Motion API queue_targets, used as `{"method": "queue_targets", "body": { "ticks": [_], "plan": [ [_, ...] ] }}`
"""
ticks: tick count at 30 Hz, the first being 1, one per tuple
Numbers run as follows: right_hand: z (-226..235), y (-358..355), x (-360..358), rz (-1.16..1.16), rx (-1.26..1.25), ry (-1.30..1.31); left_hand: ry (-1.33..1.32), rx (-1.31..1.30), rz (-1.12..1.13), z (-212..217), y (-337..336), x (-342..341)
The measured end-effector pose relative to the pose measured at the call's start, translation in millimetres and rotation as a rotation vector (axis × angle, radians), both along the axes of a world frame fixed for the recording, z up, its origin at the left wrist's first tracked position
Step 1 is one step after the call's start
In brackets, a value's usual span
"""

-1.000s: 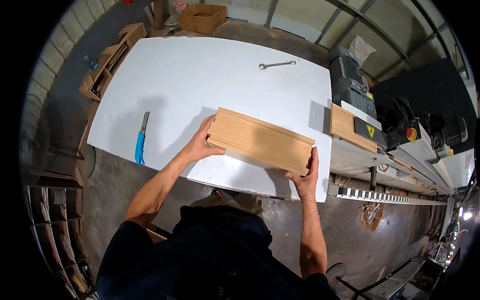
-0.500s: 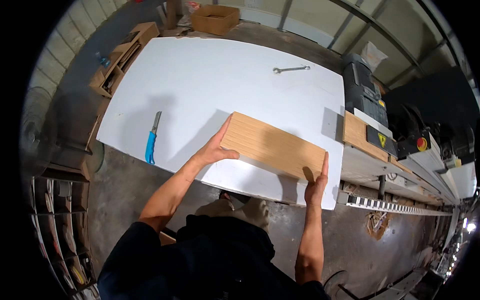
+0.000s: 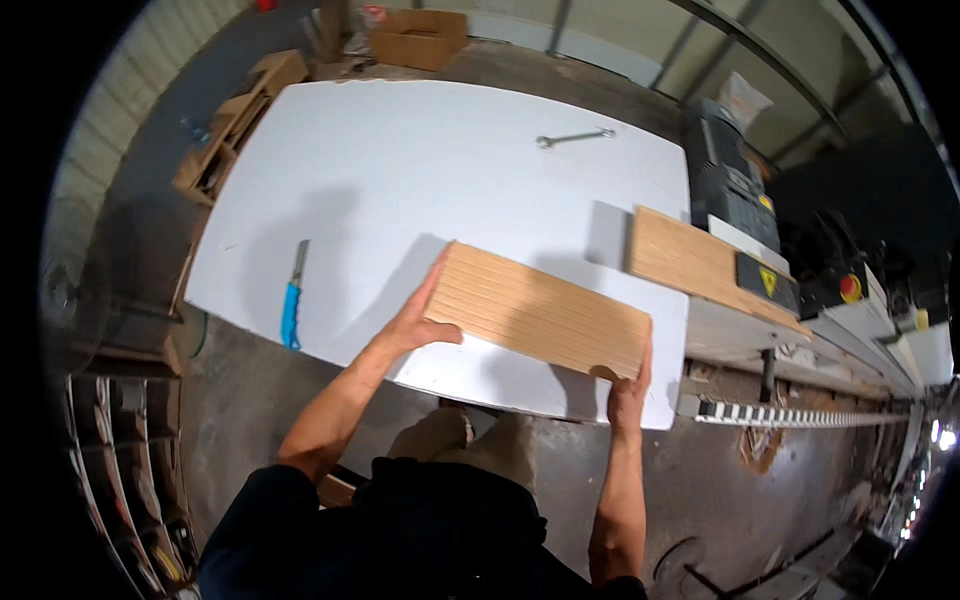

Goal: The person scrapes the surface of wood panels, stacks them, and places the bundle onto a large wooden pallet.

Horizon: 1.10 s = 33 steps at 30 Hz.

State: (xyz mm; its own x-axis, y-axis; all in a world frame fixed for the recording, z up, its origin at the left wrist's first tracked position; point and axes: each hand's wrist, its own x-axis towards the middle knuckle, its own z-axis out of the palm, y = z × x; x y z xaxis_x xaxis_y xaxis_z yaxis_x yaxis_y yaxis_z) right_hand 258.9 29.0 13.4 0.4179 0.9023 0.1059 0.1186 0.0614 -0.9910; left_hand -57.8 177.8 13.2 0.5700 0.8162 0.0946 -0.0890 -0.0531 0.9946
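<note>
Between my two hands is a light-brown wooden board point(image 3: 540, 308) with fine lines running along its length, over the near part of the white table point(image 3: 420, 150). My left hand point(image 3: 412, 322) grips its left end, thumb along the near edge and fingers behind the end. At the right end, my right hand point(image 3: 629, 392) holds it, the fingers up the end face. Left of my left hand lies a utility knife point(image 3: 292, 300) with a blue handle and its blade out. A metal wrench point(image 3: 575, 138) rests near the far right of the table.
To the right, a machine with a grey motor point(image 3: 730, 165) and a red button point(image 3: 849, 289) stands against the table. Another wooden board point(image 3: 680, 252) sticks out from it over the tabletop. Shelves point(image 3: 125, 470) stand at lower left; a cardboard box point(image 3: 418, 40) sits beyond the table.
The board at the machine has come further left over the table. My hands, still holding their board, have shifted slightly nearer to me. The view has moved a little.
</note>
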Motion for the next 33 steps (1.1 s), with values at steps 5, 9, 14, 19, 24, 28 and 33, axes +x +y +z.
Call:
{"method": "queue_targets", "body": {
  "ticks": [5,9,14,19,24,28,33],
  "plan": [
    [12.6,6.5,-4.0,0.027,-0.003,0.074,0.003,-0.032,-0.004,3.6,1.2,2.3],
    [13.1,3.7,4.0,0.077,-0.086,0.103,0.115,0.081,-0.055,-2.0,7.6,-6.2],
    [-6.0,-0.4,12.4,0.209,-0.094,-0.067,0.238,0.085,-0.010,-13.1,8.5,-6.5],
    [2.9,7.7,19.9,0.246,-0.080,-0.245,0.136,0.031,0.046,-12.0,11.4,-0.7],
    [1.6,9.7,35.7,0.272,-0.191,-0.429,0.253,0.126,0.147,3.2,-8.4,-8.0],
    [17.4,-9.3,60.2,0.383,-0.303,-0.356,0.164,0.303,0.276,12.5,-81.2,-15.7],
    [48.8,-13.9,28.4,0.660,-0.391,0.079,0.337,0.122,0.628,46.2,-220.1,-23.3]
  ]
}}
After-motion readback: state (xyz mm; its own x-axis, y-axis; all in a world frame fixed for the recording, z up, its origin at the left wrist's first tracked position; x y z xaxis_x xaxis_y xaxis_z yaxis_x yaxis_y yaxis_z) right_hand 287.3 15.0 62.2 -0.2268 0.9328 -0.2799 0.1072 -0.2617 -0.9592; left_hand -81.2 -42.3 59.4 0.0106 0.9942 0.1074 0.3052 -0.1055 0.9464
